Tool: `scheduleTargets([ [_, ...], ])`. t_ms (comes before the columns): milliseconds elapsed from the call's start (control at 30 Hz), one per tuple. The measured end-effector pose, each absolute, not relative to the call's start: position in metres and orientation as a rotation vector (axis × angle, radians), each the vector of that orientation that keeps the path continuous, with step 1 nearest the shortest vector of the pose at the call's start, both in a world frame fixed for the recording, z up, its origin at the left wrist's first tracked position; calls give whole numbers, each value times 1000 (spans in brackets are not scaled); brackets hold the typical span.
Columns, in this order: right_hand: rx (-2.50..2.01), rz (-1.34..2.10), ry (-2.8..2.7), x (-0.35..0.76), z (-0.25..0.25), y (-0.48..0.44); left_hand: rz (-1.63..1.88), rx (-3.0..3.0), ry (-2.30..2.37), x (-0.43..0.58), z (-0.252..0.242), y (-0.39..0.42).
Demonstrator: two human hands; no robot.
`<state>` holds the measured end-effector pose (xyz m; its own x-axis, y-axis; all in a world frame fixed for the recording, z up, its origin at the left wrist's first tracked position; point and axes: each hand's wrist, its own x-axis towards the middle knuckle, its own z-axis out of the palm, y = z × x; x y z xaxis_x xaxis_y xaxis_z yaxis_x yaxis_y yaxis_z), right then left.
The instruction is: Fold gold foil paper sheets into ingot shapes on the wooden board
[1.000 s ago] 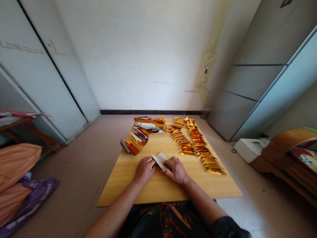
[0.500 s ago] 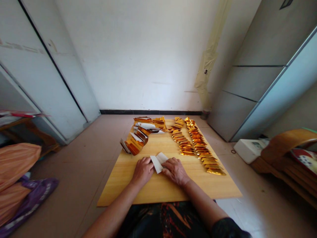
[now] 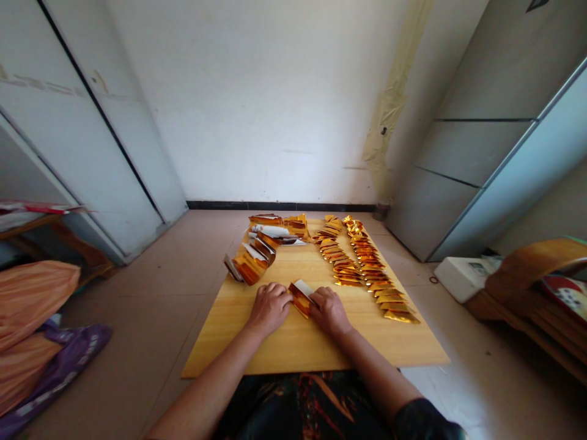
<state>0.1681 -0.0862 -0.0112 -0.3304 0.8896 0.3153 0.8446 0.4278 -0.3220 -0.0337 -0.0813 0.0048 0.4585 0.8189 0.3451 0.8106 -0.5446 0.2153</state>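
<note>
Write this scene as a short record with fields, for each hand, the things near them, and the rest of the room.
Left hand: at the left side of a folded gold foil piece
Right hand: at the right side of the same piece
Surface: yellow wooden board
Things: two rows of folded gold foil pieces to the right; curled gold-and-white foil sheets to the left
Rest: orange bags and a purple bag on the floor, left

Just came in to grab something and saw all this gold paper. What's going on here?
A person is working a folded piece of gold-and-white foil paper on a yellow wooden board, with their left hand and right hand against it from either side. Two long rows of folded gold pieces lie on the board to the right, and curled gold-and-white sheets sit toward its far left.
</note>
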Motion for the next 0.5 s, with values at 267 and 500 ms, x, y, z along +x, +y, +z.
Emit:
scheduleTargets([
  [267, -1483, 229, -2170, 164, -11, -88, 648, 2715, 1470, -35, -2, -81],
  [500, -1551, 135, -2210, 159, -5, -91, 626, 2720, 1534, -28, -5, -91],
])
